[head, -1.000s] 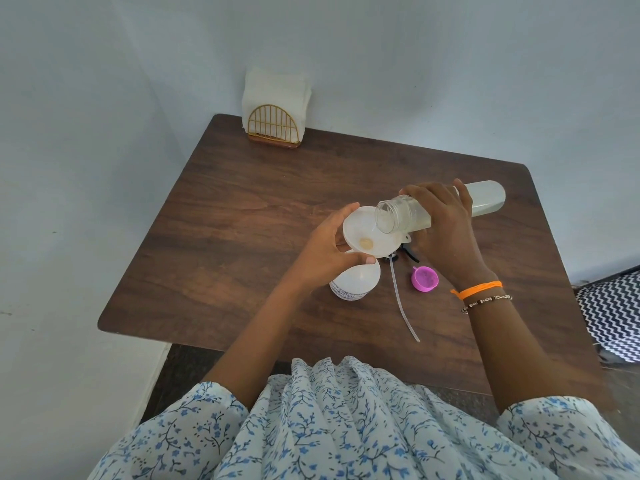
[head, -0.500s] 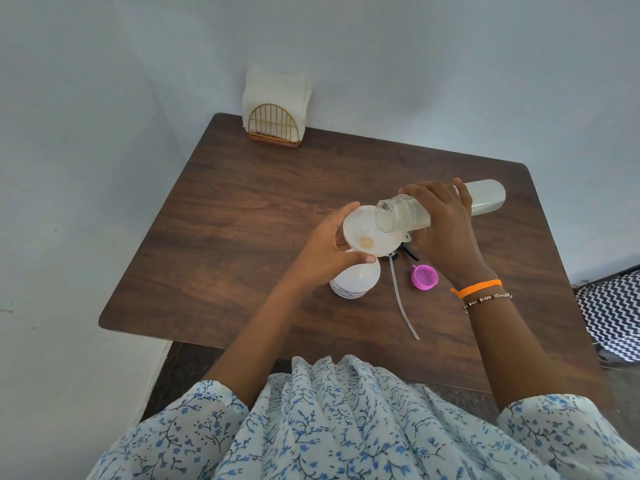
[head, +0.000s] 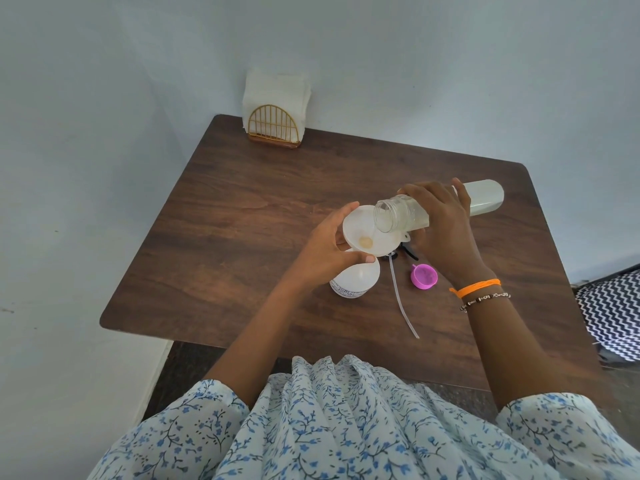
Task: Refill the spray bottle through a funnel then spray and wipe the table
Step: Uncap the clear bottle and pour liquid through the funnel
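A white spray bottle (head: pixel 353 282) stands open on the brown table (head: pixel 242 216), with a white funnel (head: pixel 360 230) seated in its neck. My left hand (head: pixel 329 251) grips the funnel's rim and stem. My right hand (head: pixel 440 226) holds a clear refill bottle (head: pixel 485 197) tipped on its side, its open mouth over the funnel. A thin stream runs from it into the funnel. The spray head with its long dip tube (head: pixel 401 299) lies on the table beside the bottle, mostly hidden under the funnel.
A pink cap (head: pixel 424 276) lies upturned right of the dip tube. A gold wire napkin holder (head: pixel 273 126) with white napkins stands at the table's far left corner, against the wall. A zigzag-patterned fabric (head: pixel 613 313) is on the floor at right.
Hardly anything has moved; both hands keep their places while the refill bottle stays tipped over the funnel.
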`<state>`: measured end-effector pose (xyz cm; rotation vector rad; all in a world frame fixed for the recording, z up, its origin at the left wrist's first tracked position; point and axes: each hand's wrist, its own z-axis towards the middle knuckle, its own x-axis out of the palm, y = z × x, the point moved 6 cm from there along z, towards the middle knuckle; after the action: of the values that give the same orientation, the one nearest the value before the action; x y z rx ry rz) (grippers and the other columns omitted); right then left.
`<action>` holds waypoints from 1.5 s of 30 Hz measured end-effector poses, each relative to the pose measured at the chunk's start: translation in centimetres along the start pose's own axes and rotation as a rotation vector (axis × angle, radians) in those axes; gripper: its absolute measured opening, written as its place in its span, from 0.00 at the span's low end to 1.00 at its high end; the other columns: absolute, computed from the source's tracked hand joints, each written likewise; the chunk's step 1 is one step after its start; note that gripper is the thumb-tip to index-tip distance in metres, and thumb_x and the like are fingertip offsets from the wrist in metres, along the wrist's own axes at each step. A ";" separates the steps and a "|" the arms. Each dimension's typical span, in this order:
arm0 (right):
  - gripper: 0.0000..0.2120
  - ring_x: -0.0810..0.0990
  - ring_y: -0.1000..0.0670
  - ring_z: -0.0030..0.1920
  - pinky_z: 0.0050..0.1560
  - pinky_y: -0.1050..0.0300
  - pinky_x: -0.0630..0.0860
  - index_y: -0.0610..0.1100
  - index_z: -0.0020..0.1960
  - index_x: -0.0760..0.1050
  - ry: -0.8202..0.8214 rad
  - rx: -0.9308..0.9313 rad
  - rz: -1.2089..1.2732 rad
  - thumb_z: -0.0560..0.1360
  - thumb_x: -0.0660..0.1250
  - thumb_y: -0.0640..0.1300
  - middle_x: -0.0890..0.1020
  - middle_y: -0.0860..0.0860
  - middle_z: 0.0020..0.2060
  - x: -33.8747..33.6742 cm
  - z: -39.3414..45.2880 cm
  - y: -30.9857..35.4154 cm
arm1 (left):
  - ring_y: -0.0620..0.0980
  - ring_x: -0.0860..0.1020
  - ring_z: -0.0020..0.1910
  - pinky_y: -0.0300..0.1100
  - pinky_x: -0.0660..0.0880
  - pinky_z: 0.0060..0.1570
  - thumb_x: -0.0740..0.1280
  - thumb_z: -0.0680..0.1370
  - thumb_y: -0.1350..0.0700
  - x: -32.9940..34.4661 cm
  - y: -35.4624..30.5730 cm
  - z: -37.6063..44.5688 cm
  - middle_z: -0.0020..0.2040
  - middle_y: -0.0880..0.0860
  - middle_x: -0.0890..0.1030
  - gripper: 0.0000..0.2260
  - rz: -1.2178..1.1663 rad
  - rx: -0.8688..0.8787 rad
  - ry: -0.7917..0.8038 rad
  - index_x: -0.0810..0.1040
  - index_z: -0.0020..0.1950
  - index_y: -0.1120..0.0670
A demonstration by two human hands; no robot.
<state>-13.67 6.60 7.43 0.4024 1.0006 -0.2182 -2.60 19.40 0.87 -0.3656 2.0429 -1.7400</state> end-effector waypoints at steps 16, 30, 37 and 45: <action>0.29 0.76 0.44 0.56 0.70 0.41 0.53 0.44 0.57 0.76 0.004 -0.008 -0.006 0.58 0.76 0.30 0.79 0.47 0.52 0.0 0.0 0.0 | 0.48 0.70 0.65 0.32 0.71 0.55 0.77 0.66 0.60 -0.1 -0.1 0.0 0.70 0.49 0.68 0.39 0.025 0.014 -0.012 0.62 0.73 0.48; 0.29 0.76 0.46 0.55 0.71 0.44 0.51 0.44 0.57 0.76 0.001 0.004 -0.007 0.59 0.74 0.29 0.79 0.48 0.52 0.1 0.0 -0.1 | 0.48 0.71 0.65 0.37 0.72 0.58 0.78 0.66 0.61 -0.1 0.0 0.0 0.70 0.49 0.68 0.40 0.000 0.017 -0.001 0.63 0.73 0.49; 0.29 0.76 0.45 0.55 0.71 0.43 0.52 0.45 0.57 0.76 0.004 0.004 -0.008 0.59 0.75 0.30 0.79 0.48 0.52 0.2 0.0 -0.2 | 0.48 0.70 0.66 0.36 0.72 0.58 0.77 0.66 0.61 0.0 0.1 0.1 0.70 0.49 0.68 0.39 -0.002 0.011 0.000 0.63 0.73 0.48; 0.29 0.76 0.44 0.56 0.70 0.41 0.53 0.44 0.57 0.76 0.019 -0.003 -0.016 0.58 0.77 0.31 0.80 0.47 0.53 0.2 0.0 -0.1 | 0.46 0.70 0.64 0.31 0.72 0.53 0.77 0.66 0.61 0.0 0.1 0.1 0.70 0.48 0.68 0.40 -0.007 0.010 0.001 0.62 0.73 0.49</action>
<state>-13.62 6.51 7.27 0.3949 1.0226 -0.2275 -2.48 19.31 0.73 -0.3688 2.0358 -1.7540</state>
